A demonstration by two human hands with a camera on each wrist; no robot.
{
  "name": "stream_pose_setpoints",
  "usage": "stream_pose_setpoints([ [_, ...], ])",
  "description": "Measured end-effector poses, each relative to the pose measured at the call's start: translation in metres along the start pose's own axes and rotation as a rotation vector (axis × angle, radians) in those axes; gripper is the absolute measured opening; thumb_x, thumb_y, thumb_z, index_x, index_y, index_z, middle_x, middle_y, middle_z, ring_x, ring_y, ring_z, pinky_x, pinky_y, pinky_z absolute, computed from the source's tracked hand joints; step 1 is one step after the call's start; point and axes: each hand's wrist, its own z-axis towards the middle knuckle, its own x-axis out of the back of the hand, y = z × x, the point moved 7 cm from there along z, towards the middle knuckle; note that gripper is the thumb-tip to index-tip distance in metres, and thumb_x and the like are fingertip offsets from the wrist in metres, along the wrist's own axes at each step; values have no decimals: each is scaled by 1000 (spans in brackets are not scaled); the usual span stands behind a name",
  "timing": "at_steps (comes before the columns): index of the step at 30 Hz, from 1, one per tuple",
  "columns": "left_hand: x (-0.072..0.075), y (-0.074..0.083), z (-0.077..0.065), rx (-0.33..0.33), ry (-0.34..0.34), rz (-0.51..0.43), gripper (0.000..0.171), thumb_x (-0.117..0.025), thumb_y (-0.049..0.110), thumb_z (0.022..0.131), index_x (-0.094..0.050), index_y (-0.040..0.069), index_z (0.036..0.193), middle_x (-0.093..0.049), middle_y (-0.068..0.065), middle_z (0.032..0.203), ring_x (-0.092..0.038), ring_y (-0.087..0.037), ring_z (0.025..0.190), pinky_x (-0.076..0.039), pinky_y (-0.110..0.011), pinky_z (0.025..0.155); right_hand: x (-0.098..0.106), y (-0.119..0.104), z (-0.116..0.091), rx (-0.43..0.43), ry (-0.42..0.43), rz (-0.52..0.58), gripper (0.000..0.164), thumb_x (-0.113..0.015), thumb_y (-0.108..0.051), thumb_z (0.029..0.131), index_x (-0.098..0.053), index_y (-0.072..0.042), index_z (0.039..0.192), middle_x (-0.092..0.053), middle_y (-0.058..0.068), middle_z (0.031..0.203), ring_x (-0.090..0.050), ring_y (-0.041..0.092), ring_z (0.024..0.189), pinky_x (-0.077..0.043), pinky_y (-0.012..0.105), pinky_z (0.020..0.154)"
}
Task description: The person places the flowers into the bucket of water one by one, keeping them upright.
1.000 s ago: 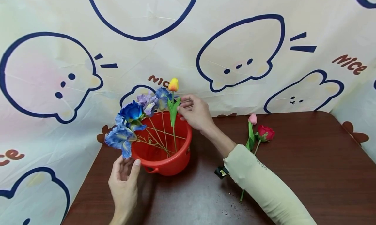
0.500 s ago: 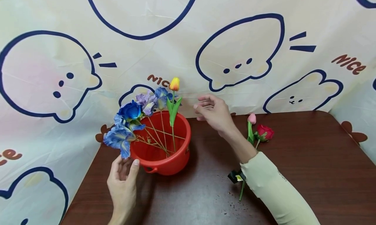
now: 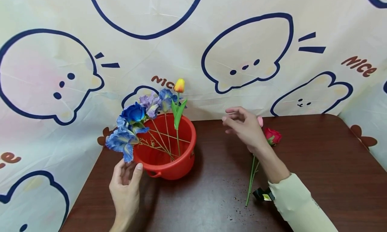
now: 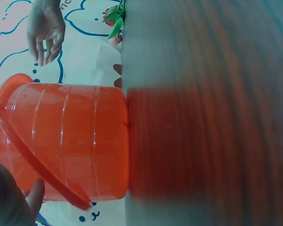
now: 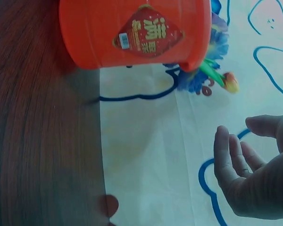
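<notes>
Head view gives me the red bucket [image 3: 176,171] upright on the left part of the dark wood-grain table [image 3: 320,164], artificial flowers standing in it with their stems meeting low inside. Their heads rise above the rim: a yellow-orange tulip [image 3: 179,86] with green leaves, a blue iris [image 3: 165,100] and a lilac iris [image 3: 149,105] beside it, a deep blue rose [image 3: 133,112], and a ruffled blue iris [image 3: 121,142] hanging over the near-left edge. I see the left hand [image 3: 125,186] just below that bloom, beside the bucket wall, fingers loosely bent and thumb set apart; I can't tell whether it presses the plastic. Left wrist view shows me its thumb close to the lowered bucket handle [image 4: 40,167]. The right hand [image 3: 246,129] hangs in the air well apart from the bucket, fingers loosely bent, holding nothing. Behind its forearm I make out a pink tulip [image 3: 260,121] and a red rose [image 3: 273,136], lying with stems side by side. Right wrist view shows me a diamond-shaped label [image 5: 151,33] on the bucket. A pale cartoon-print backdrop [image 3: 248,1] stands behind the table.
</notes>
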Motion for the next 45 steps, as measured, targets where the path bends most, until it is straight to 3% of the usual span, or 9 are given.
stream_pose_setpoints([
  [23, 1, 0, 1, -6, 6, -18, 44, -72, 2, 101, -61, 1, 144, -69, -7, 129, -68, -13, 118, -58, -13, 95, 73, 37, -34, -52, 72, -139, 50, -72, -27, 105, -56, -3, 145, -67, -1, 116, -75, 3, 96, -68, 32, 85],
  [32, 0, 1, 1, 0, 4, -7, 45, -72, 2, 101, -61, 2, 144, -69, -7, 129, -69, -13, 118, -57, -13, 95, 97, 51, -44, -80, 101, -156, 53, -70, -27, 106, -54, 2, 148, -70, 0, 111, -75, 6, 95, -67, 30, 84],
  [45, 0, -1, 2, 20, 5, 30, 46, -73, 7, 101, -60, 4, 146, -69, 0, 129, -67, -11, 119, -56, -10, 93, 122, 78, -59, -144, 116, -180, 57, -70, -30, 106, -51, 4, 149, -74, -18, 99, -76, 3, 92, -68, 33, 81],
])
